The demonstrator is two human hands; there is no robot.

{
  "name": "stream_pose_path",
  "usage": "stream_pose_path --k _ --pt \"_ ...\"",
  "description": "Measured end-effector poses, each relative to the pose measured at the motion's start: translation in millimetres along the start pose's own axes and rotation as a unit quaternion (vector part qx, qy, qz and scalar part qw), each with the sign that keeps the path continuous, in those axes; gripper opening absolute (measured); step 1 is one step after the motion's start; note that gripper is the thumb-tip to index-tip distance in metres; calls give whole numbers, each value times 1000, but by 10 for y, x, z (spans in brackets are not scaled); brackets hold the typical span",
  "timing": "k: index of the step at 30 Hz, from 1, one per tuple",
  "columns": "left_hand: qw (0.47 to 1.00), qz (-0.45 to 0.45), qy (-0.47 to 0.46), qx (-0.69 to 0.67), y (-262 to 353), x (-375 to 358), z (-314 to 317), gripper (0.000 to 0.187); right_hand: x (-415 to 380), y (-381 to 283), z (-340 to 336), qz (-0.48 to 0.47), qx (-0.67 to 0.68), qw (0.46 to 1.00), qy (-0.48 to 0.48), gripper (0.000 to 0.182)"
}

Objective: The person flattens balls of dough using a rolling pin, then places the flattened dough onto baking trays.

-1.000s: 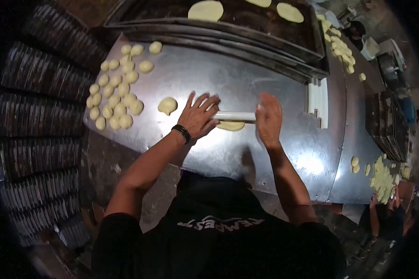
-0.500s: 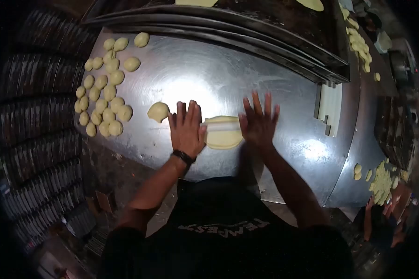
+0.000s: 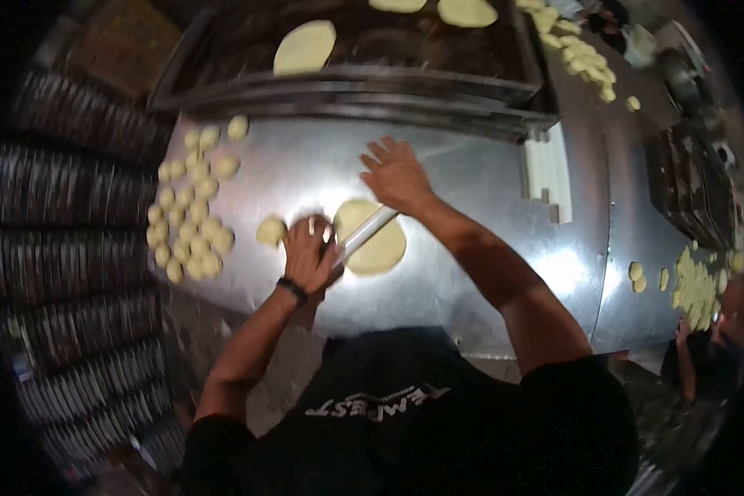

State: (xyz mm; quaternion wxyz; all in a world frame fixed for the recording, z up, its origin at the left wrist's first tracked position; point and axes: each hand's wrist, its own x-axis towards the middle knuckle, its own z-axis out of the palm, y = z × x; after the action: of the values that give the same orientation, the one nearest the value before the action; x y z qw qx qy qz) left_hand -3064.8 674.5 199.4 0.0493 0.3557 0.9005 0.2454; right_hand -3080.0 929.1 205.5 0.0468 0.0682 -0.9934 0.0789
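A pale rolling pin (image 3: 366, 232) lies slantwise across a flat round of yellow dough (image 3: 380, 252) on the metal table. My left hand (image 3: 307, 256), with a dark band at the wrist, rests over the pin's lower left end, its fingers stretched forward and slightly blurred. At the pin's upper right end is my right hand (image 3: 398, 175), palm down with fingers spread. Neither hand is wrapped round the pin. A single dough ball (image 3: 271, 231) sits just left of my left hand.
Several dough balls (image 3: 192, 215) cluster on the table's left side. Along the back stand stacked dark trays (image 3: 364, 87), the top one holding flat dough rounds (image 3: 306, 47). White strips (image 3: 547, 174) lie at right. Another person's hand (image 3: 684, 332) is by a dough pile (image 3: 694, 289).
The pin has turned from level to slanting, my right hand going farther forward and my left nearer. The dough looks rounder and wider. The view has shifted, showing more of the trays.
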Motion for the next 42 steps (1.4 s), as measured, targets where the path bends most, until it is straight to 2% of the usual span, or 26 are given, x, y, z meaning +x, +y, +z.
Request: stream_pose_path --k 1,2,4,5,6,7,8,11,12,14,15,18,20,22,24,25,26,28,29,30,32,34,35,38,39,42 --pt "992 -87 55 71 96 -116 225 50 -339 21 289 19 52 998 37 48" --pt "969 -168 106 146 176 -248 430 54 -630 -13 200 36 38 998 21 48" --pt "987 -84 -9 139 580 -590 326 59 -1261 -88 41 25 59 998 11 44" --pt "991 -92 -46 82 705 -718 329 56 -1531 -165 -64 51 73 996 -16 42" --pt "994 -76 -56 46 779 -790 318 53 -1880 -138 57 15 54 997 58 43" --pt "998 -44 -14 34 806 -926 389 53 -2122 -140 82 8 32 998 62 46" --pt "999 -9 26 21 790 -1052 503 55 -2248 -143 15 -14 84 994 70 47" --pt "994 16 68 -81 631 -1077 644 56 -2135 -81 -266 0 182 983 -17 43" --pt "997 6 71 -37 614 -1022 614 55 -2081 13 -251 2 236 970 -57 42" --pt "995 -19 75 57 578 -885 484 54 -1881 28 -210 3 119 992 31 41" --pt "994 -61 67 52 588 -770 441 54 -1746 -12 -199 5 63 995 74 40" --pt "984 -153 33 88 387 -227 343 56 -988 -239 -6 98 -37 993 49 43" --pt "970 -169 -6 176 75 179 262 58 -359 -135 111 68 -17 994 83 48" --pt "961 -177 53 207 -208 643 79 57 287 -37 183 53 -7 989 139 49" --pt "950 -161 132 232 -512 998 -47 53 735 11 213 43 66 987 138 46" --pt "971 -91 116 186 -548 1067 -168 49 870 33 195 39 61 988 136 43" --pt "985 -24 98 141 -538 1076 -264 46 880 15 218 18 63 978 200 39" --pt "986 161 -10 -33 -521 916 -257 47 870 8 204 -38 125 948 291 35" --pt "984 169 -28 52 -453 782 -238 46 759 -35 83 -18 167 936 308 35" --pt "992 120 -24 33 -529 698 -147 44 580 -98 -38 -1 212 924 319 34" --pt "995 67 35 63 -472 658 -194 43 206 -199 39 65 263 931 244 28" --pt "992 22 66 107 -468 718 -188 43 -141 -414 248 44 81 976 195 30" --pt "987 14 37 154 -535 760 -142 41 -249 -464 333 36 -14 985 170 31" --pt "969 133 84 189 -571 781 -105 42 -276 -483 386 8 90 990 105 30" --pt "982 99 22 157 -559 803 -99 46 -252 -457 342 -22 85 992 93 26" --pt "979 150 23 137 -458 754 -114 60 -209 -459 61 101 305 946 -35 23"
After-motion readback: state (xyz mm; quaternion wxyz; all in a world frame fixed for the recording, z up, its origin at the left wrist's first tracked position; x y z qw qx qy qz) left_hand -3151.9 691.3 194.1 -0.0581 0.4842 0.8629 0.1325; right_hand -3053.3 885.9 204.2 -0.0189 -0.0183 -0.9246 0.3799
